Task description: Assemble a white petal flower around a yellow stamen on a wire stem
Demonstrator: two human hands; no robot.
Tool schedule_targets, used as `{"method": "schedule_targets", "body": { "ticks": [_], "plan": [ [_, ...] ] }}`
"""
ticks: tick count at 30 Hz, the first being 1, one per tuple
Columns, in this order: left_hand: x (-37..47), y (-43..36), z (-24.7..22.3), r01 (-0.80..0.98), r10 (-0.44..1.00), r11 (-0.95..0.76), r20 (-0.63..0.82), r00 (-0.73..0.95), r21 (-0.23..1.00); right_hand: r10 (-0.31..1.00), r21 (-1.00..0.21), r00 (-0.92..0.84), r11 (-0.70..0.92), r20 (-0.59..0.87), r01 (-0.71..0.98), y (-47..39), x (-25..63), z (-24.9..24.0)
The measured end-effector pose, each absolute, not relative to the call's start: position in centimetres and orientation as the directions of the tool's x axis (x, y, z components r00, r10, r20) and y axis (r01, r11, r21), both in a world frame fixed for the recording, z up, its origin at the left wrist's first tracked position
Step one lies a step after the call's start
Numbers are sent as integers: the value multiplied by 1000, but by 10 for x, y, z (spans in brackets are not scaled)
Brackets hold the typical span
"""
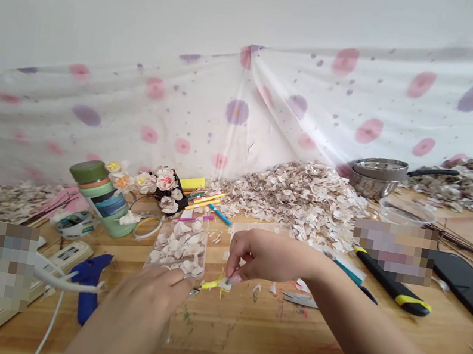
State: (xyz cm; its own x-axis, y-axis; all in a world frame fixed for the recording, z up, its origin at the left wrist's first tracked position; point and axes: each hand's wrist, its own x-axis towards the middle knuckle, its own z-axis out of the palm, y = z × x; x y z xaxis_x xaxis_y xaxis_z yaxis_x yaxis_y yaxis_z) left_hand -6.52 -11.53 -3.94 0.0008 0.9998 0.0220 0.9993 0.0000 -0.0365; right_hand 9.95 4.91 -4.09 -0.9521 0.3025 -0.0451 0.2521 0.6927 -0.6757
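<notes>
My left hand is closed, fingertips pinched at the end of a small yellow flower centre with thin yellow strands. My right hand pinches a pale petal-like flake right beside the yellow piece; whether the two touch, I cannot tell. Just behind my left fingers sits a clear tray holding many loose pale flakes. Scissors lie to the right, partly hidden by my right forearm. A blue glue gun is at the left, near my left wrist.
Large heaps of flakes line the wall. Flowers, a green-lidded jar, markers and a tape ring stand behind. Metal bowls, a black-yellow tool handle and a phone are right. A power strip lies left.
</notes>
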Motion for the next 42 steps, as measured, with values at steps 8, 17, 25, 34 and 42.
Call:
{"method": "schedule_targets", "body": {
  "ticks": [8,17,25,34,42],
  "plan": [
    [-68,-115,-40,996,999,-11,-46,7,-88,336,-661,-939,687,-79,301,48,99,-42],
    [-70,-114,-47,993,999,-33,-34,29,-117,332,-638,-937,698,-112,324,48,100,-43],
    [-71,-113,-48,998,999,38,19,-37,-53,401,-609,-915,713,-53,348,50,110,-34],
    [-43,-113,-100,397,822,24,208,-531,917,581,-561,-567,794,585,234,21,154,-3],
    [15,-117,-78,-24,574,-283,149,-805,959,170,-210,-344,974,923,-82,-24,137,-10]
  ]
}}
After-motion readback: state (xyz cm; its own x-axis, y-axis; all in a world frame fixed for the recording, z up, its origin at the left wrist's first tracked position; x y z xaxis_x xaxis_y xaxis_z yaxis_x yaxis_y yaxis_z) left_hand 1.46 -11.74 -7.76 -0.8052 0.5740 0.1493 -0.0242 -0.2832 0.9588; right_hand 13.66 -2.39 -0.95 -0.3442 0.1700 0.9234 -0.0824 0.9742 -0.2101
